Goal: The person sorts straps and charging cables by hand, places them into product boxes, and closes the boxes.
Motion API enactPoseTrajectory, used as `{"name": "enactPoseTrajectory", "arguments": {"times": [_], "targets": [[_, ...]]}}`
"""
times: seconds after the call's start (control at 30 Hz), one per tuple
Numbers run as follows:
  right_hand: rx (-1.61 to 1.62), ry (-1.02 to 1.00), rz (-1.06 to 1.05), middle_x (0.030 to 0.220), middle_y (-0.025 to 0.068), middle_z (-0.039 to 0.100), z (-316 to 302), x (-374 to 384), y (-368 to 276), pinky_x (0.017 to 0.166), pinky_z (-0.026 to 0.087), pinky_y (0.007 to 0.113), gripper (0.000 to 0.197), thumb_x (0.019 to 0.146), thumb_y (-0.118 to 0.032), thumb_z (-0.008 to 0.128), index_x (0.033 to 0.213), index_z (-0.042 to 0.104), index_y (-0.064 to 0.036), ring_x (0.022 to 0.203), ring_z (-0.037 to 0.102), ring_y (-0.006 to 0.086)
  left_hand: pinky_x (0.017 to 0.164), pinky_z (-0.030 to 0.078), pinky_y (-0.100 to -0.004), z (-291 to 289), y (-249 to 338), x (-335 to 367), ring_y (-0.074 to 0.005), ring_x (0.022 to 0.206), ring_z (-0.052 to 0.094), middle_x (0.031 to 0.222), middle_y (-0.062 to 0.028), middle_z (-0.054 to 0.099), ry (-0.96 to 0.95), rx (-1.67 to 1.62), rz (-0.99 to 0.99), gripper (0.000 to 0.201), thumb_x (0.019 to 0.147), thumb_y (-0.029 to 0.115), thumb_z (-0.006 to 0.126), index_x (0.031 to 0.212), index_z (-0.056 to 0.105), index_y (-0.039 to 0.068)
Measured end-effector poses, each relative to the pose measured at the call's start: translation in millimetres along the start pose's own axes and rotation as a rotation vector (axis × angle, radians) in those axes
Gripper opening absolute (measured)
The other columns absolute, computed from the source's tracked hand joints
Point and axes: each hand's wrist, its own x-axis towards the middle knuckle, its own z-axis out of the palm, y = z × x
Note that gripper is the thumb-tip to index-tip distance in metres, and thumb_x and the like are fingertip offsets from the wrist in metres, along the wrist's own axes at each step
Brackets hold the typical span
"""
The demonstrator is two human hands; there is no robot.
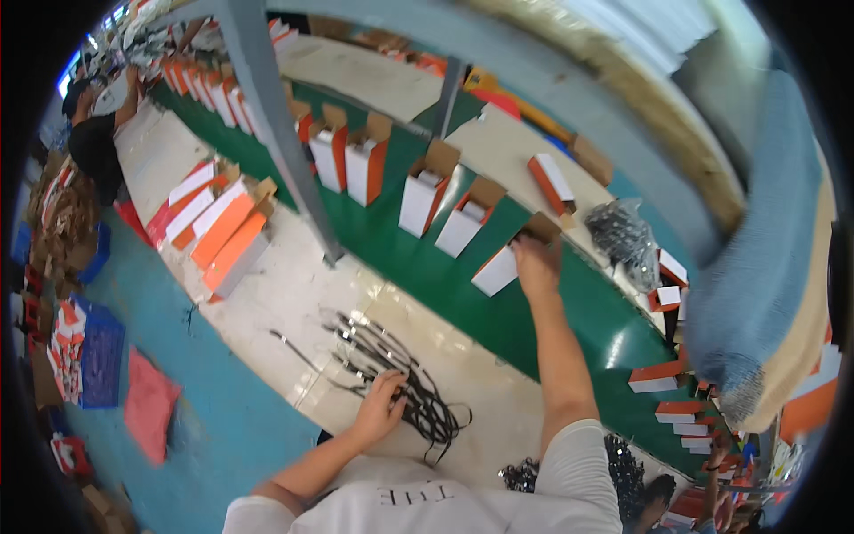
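Observation:
A loose pile of black straps (425, 392) with small shiny ends lies on the pale tabletop in front of me. Over its near-left side, the curled fingers of my left hand (382, 405) close on a black strap. My right arm stretches forward across the green conveyor belt. At its end, my right hand (537, 267) is at the mouth of an open white and orange box (495, 272), with its fingers reaching inside and mostly hidden. To the left of this box stand two similar boxes, an open box (462, 228) and a taller open box (422, 203), with pale contents showing.
The green belt (400, 271) carries more open boxes in a row. A grey metal post (280, 133) rises at the table's edge. Closed boxes (218, 227) lie left; a clear bag (623, 233) sits beyond the belt. A person (96, 142) works far left.

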Motion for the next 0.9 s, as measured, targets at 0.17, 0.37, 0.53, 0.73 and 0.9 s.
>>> {"name": "enactPoseTrajectory", "arguments": {"times": [0.17, 0.37, 0.53, 0.73, 0.9], "targets": [[-0.153, -0.585, 0.086, 0.117, 0.0168, 0.053, -43, 0, -20, 0.107, 0.012, 0.050, 0.048, 0.073, -0.030, 0.055, 0.115, 0.054, -0.0067, 0.120, 0.039, 0.0310, 0.075, 0.048, -0.0319, -3, -17, 9, -0.0307, 0.094, 0.053, 0.117, -0.0171, 0.044, 0.027, 0.016, 0.074, 0.035, 0.077, -0.001, 0.055, 0.111, 0.048, 0.005], [-0.372, -0.367, -0.016, 0.102, 0.0089, 0.055, -22, 4, -23, 0.097, 0.029, 0.048, 0.022, 0.074, -0.010, 0.053, 0.092, 0.064, -0.0055, 0.102, 0.046, 0.0240, 0.064, 0.046, -0.0237, -2, -14, -5, -0.0162, 0.079, 0.055, 0.114, -0.0123, 0.046, -0.014, -0.029, 0.014, 0.037, 0.076, -0.006, 0.053, 0.112, 0.050, 0.005], [0.059, -0.095, -0.222, 0.078, 0.0095, 0.054, -81, -96, -63, 0.076, 0.041, 0.041, 0.010, 0.075, -0.009, 0.054, 0.084, 0.056, -0.0064, 0.080, 0.052, 0.0250, 0.059, 0.047, -0.0265, -2, -19, -24, -0.0191, 0.072, 0.057, 0.102, -0.0117, 0.055, -0.005, -0.010, -0.002, 0.031, 0.077, -0.004, 0.053, 0.108, 0.053, 0.003], [0.719, -0.519, -0.293, 0.084, 0.0044, 0.053, -48, -342, -114, 0.077, 0.041, 0.035, 0.010, 0.075, -0.009, 0.056, 0.082, 0.061, -0.0118, 0.084, 0.050, 0.0225, 0.066, 0.048, -0.0246, 15, -33, -37, -0.0149, 0.072, 0.058, 0.083, -0.0077, 0.061, -0.570, -0.461, -0.644, 0.023, 0.088, 0.018, 0.050, 0.099, 0.060, 0.001], [0.597, -0.386, 0.042, 0.093, 0.0043, 0.054, -69, -355, -126, 0.077, 0.041, 0.036, 0.007, 0.073, -0.012, 0.057, 0.080, 0.059, -0.0102, 0.087, 0.050, 0.0241, 0.074, 0.047, -0.0292, 58, 12, -54, -0.0171, 0.081, 0.059, 0.091, -0.0097, 0.061, -0.851, -0.567, -1.070, 0.037, 0.088, 0.034, 0.049, 0.107, 0.056, 0.003]]}}
